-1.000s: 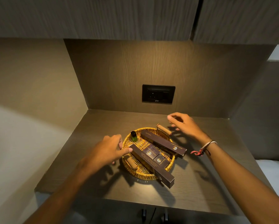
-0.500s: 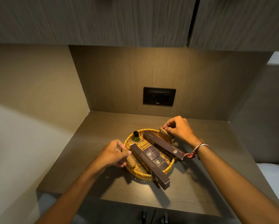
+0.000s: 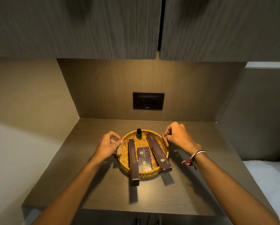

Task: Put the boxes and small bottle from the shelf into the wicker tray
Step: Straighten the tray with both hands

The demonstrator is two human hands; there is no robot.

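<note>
A round wicker tray (image 3: 124, 157) stands on the wooden shelf (image 3: 189, 189). Two long dark boxes lie across it, the left long box (image 3: 133, 161) and the right long box (image 3: 158, 152), both sticking out over the near rim. Between them lie two small square boxes, one (image 3: 142, 152) behind the other (image 3: 145, 164). A small green bottle (image 3: 139, 133) with a black cap stands upright at the tray's far side. My left hand (image 3: 107, 146) grips the tray's left handle, and my right hand (image 3: 179, 137) grips its right handle.
A black wall socket (image 3: 148, 101) sits in the back panel above the shelf. Cabinet doors (image 3: 103, 26) hang overhead. Walls close the shelf on the left and right. A white surface (image 3: 269, 179) lies at the lower right, past the shelf edge.
Both hands went from hovering open over the tray to gripping its two handles. The tray has turned, so the long boxes now point toward me.
</note>
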